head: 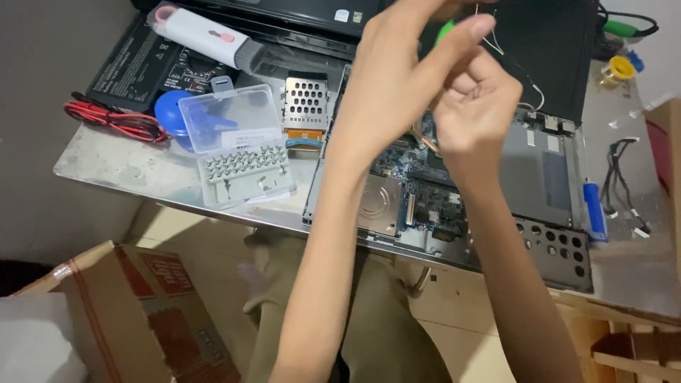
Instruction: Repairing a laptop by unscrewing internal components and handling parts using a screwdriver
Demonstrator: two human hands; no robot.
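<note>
Both hands are raised over the opened laptop chassis [454, 206], which lies at the desk's [106, 167] near edge. The left hand [404, 78] has fingers pinched closed, seemingly on a thin white wire [528, 84]. The right hand [477, 106] is curled shut; what it grips is hidden.

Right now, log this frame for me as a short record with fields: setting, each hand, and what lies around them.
setting: metal table with an opened laptop chassis, its circuit board exposed
left hand: left hand raised above the chassis, fingers pinched together; what it holds cannot be made out
right hand: right hand closed in a loose fist beside it, thin white wires running past
left of chassis: screwdriver bit set, clear plastic lid, blue blower, red and black leads
right of chassis: blue cylinder, loose black cables
below table: cardboard box
</note>
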